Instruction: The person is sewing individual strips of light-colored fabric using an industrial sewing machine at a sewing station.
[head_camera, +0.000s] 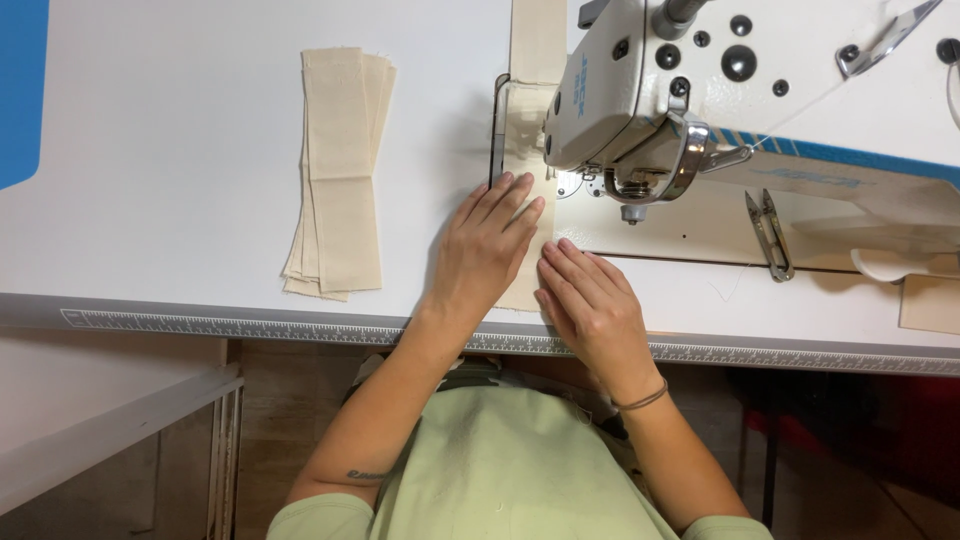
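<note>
Far left there's a blue panel (22, 90) cut off by the frame edge, then a wide stretch of bare white sewing table (160, 200). Next comes a neat stack of cream rectangular fabric strips (340, 175), slightly fanned, lying well apart from the hands. Along the table's near edge runs a printed ruler strip (250, 327).

The piece being worked is a long cream cotton strip (530, 120), plain and unprinted, running from the top of the frame down under the machine's foot area to near the table's front edge. A dark metal guide (497, 130) sits along its left side. The left hand (487, 250) lies flat on the strip, fingers stretched out and together, pressing it down rather than gripping anything. The right hand (590, 300) is just beside it, also open and flat, fingertips on the strip's right edge, holding nothing. A thin band is on that wrist.

Right of that sits the white industrial sewing machine (640, 90), whose head hides the needle and foot, so the exact stitch point can't be made out. Further right, metal thread snips (768, 232) rest on the machine bed, and a cream scrap (930, 300) is cut off at the right edge.

Open room is mostly on the left side of the table; the right is crowded by the machine.
</note>
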